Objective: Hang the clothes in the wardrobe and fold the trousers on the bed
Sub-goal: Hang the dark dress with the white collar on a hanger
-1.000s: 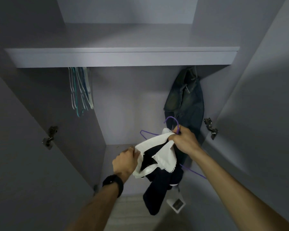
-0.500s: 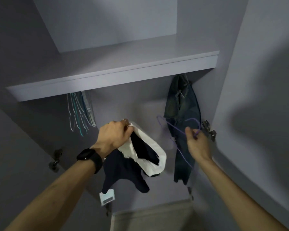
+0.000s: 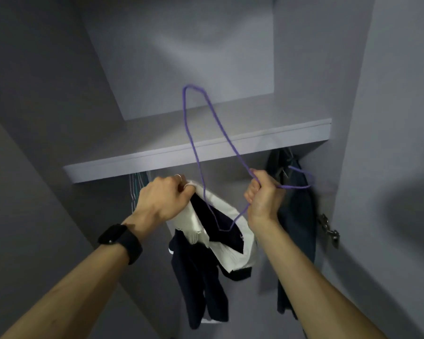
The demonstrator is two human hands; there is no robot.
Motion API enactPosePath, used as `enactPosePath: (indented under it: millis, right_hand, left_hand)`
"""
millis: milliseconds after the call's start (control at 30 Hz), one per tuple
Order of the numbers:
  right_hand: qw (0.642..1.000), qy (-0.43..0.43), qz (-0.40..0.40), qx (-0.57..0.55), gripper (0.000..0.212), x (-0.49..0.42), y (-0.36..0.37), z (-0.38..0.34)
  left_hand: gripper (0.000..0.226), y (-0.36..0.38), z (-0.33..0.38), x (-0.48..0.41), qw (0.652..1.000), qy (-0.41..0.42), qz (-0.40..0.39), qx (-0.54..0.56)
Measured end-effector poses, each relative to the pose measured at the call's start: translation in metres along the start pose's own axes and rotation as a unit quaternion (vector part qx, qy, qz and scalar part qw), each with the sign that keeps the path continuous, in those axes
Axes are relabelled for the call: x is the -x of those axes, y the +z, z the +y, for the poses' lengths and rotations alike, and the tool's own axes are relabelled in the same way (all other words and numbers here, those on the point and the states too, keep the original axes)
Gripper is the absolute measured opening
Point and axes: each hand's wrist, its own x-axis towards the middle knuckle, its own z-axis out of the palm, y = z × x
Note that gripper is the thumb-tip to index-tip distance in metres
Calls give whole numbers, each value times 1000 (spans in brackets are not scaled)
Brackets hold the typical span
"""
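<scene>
Threading the hanger into the neck is the step in hand, judging by how the navy-and-white garment point(image 3: 220, 241) hangs below the middle of the wardrobe shelf point(image 3: 279, 135). Its white collar is bunched in the left hand point(image 3: 164, 199), which grips the fabric with fingers curled, and its dark body dangles beneath. The right hand point(image 3: 263, 194) is closed round the purple wire hanger point(image 3: 194, 143) near its neck. One shoulder of the wire rises above the shelf's front edge, the other dips into the collar opening, and the hook points right, below the shelf's right end. To do this well, the left hand should probably hold the collar wide and taut while the right feeds the lower shoulder fully into one sleeve side, then tips the upper shoulder down into the other, keeping the hook outside the neck. The thin wire could snag the lining or slide out if the fabric goes slack. Under the shelf's right end hangs a denim garment point(image 3: 296, 216), and under its left part a bunch of spare hangers point(image 3: 137, 189). Half a second ago the hanger was held apart from the garment, in front of the denim; it has since swung up and inward, with its corner now inside the collar and the hands closer together.
</scene>
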Motion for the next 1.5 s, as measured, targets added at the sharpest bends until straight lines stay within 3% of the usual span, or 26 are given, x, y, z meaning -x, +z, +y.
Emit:
enactPosePath:
  millis: [100,200,367,433,567,600,700,733,833,867,900,967,1000,1067,1133,1233,1300,1367,1467,1500]
  right_hand:
    - [987,-34,-50,151,31,-11,-16,20]
    - [925,-54,-83,367,32,-27,-57,32]
    - [841,-111,-120,516,39,-55,-71,10]
    - [794,-157,-144,569,39,-63,-64,0]
    - [650,-175,-237,700,43,-63,-57,-5]
    - [635,-179,-257,706,46,-62,-51,-10]
    - [647,-205,-299,671,49,-55,-22,-23]
    - [630,-217,-320,674,47,-51,-11,-23]
    - [481,-157,-399,765,49,-33,9,-8]
    - [475,-133,-402,772,52,-33,10,-3]
    - [504,-113,-394,760,53,-36,10,-3]
    - [599,-108,-354,710,55,-42,12,-9]
    - [631,-119,-342,687,57,-41,14,-12]
    - [650,-122,-349,664,58,-31,20,-16]
    - [660,-116,-370,643,57,-18,25,-14]
    - [728,-95,-381,562,46,-14,15,-16]
    - [764,-106,-347,533,34,-25,-8,-20]
    - [747,-70,-303,588,36,-41,-40,-18]
    - [675,65,-306,668,46,-52,-82,6]
    - [682,77,-310,658,43,-48,-91,16]
  left_hand:
    - [40,-12,-8,4,999,-23,18,41]
    - [39,-19,-23,9,996,-60,25,57]
    - [38,-13,-38,21,997,-70,-7,-21]
    - [36,-9,-37,22,997,-66,-8,-36]
    - [35,-16,-33,17,994,-51,3,-96]
    - [36,-17,-30,17,994,-51,7,-100]
    - [35,-17,-10,21,997,-49,4,-54]
    - [34,-15,1,23,998,-47,4,-33]
    - [35,-5,26,23,998,-45,-16,-28]
    - [34,0,28,24,997,-41,-33,-54]
    - [36,6,27,26,995,-41,-58,-74]
    - [50,13,22,35,993,-40,-82,-77]
    - [58,17,21,39,995,-17,-57,-79]
    - [63,27,26,39,991,72,29,-112]
    - [52,33,37,32,986,118,21,-116]
    - [36,30,39,21,993,37,-95,59]
    - [33,31,29,21,985,28,-106,132]
    - [30,35,17,24,982,20,-114,150]
    - [27,43,1,29,969,-10,-132,207]
    - [24,45,-2,32,967,-11,-142,211]
